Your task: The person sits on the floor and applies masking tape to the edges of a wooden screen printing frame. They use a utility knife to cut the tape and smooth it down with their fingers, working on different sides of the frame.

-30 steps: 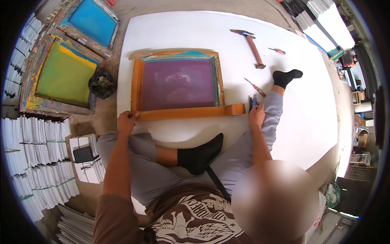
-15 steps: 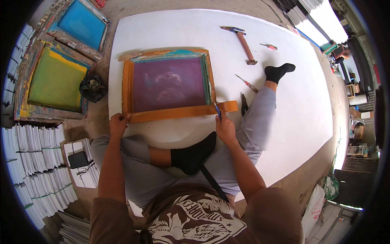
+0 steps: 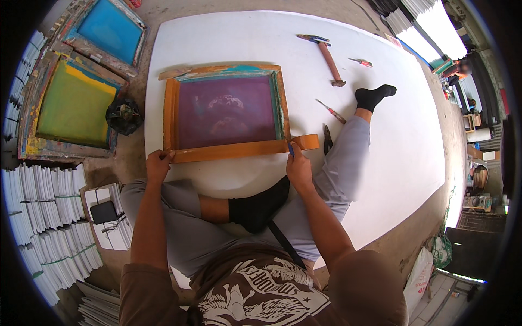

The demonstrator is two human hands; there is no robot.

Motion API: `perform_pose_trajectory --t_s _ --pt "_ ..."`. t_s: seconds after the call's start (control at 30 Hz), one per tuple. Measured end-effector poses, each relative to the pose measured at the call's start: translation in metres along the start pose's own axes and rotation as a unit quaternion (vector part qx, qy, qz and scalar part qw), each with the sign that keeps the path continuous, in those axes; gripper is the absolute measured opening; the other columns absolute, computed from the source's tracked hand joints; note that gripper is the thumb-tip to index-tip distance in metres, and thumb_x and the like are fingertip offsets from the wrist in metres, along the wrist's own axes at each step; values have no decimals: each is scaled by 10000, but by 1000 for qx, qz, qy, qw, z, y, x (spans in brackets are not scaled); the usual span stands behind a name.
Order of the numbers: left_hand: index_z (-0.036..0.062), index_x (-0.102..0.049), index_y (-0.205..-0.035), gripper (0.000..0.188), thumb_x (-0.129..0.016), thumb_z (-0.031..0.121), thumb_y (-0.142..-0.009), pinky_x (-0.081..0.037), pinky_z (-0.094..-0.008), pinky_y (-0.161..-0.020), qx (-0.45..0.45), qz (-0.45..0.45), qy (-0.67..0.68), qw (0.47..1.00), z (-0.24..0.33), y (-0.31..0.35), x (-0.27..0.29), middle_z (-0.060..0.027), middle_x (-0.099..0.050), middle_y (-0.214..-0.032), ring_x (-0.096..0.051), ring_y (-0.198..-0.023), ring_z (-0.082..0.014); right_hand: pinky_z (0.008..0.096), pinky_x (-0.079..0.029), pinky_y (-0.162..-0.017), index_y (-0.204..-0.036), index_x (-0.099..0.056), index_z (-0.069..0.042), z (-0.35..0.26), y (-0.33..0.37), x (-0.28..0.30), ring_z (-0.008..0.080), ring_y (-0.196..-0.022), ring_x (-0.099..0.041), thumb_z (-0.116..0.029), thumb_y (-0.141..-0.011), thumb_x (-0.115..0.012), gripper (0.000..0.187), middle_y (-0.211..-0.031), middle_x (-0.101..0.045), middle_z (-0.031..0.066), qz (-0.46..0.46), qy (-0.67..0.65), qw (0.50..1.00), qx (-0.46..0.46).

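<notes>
A silkscreen frame [image 3: 227, 108] with purple mesh lies on the white board. Brown packing tape [image 3: 231, 151] stretches along its near side, and the tape roll [image 3: 309, 142] hangs off the right end. My left hand [image 3: 158, 165] pinches the tape's left end at the frame's near left corner. At the near right corner my right hand [image 3: 299, 167] grips a slim blue cutter [image 3: 291, 148] upright against the tape beside the roll. Its blade cannot be made out clearly.
A hammer [image 3: 328, 64], pliers [image 3: 327, 139] and two screwdrivers [image 3: 330, 111] [image 3: 361, 62] lie on the white board [image 3: 391, 163] to the right. Two painted screens [image 3: 76, 106] [image 3: 111, 31], a black plastic bag [image 3: 124, 116] and paper stacks [image 3: 54, 204] stand left. Another person [image 3: 461, 69] is far right.
My right hand has shifted slightly left and up, bringing the cutter closer against the tape at the frame's corner. My left hand keeps its pinch on the tape's end.
</notes>
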State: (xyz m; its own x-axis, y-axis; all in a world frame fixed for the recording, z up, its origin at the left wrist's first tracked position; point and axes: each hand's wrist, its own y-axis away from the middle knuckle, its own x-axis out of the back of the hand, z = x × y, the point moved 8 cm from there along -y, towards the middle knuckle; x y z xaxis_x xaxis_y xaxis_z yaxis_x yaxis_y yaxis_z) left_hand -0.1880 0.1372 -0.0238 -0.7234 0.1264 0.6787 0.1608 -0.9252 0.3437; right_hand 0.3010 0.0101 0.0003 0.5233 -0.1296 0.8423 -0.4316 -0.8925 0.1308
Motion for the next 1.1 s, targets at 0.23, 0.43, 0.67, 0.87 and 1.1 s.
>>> perform_pose_trajectory --t_s 0.23,0.43,0.67,0.87,1.1 --pt "-65 -751 -980 355 -803 286 -955 -539 -326 -594 -6 6 6 1000 4 2 0 -114 -746 -788 -663 -600 -150 593 -562 -836 -1416 -590 -70 1 -1 -3 536 -943 -698 -96 -995 -623 423 -984 -722 331 3 -17 1000 8" --pt "-67 -751 -991 361 -803 289 -956 -543 -325 -604 4 8 2 1000 5 3 1 -118 -752 -802 -667 -606 -150 589 -563 -835 -1417 -586 -69 2 -1 -4 536 -952 -697 -96 -999 -621 420 -971 -720 334 -4 -17 1000 -4" --pt "-58 -751 -992 355 -804 292 -958 -543 -320 -600 1 4 16 1000 2 2 0 -117 -756 -794 -675 -613 -150 593 -564 -824 -1410 -582 -62 1 -1 -5 539 -950 -698 -90 -1001 -619 412 -982 -719 339 6 -22 1000 10" --pt "-55 -752 -988 334 -794 276 -965 -545 -320 -600 -3 2 14 1000 5 4 1 -114 -758 -791 -678 -615 -149 598 -563 -812 -1411 -583 -67 2 -1 -6 535 -935 -701 -82 -999 -615 414 -969 -719 338 11 -24 1000 16" --pt "-57 -751 -985 328 -796 268 -964 -542 -314 -594 -5 2 10 1000 6 4 2 -109 -757 -783 -676 -616 -143 610 -560 -789 -1416 -583 -81 0 0 -6 537 -905 -703 -89 -1003 -599 413 -941 -719 335 8 -19 1000 11"
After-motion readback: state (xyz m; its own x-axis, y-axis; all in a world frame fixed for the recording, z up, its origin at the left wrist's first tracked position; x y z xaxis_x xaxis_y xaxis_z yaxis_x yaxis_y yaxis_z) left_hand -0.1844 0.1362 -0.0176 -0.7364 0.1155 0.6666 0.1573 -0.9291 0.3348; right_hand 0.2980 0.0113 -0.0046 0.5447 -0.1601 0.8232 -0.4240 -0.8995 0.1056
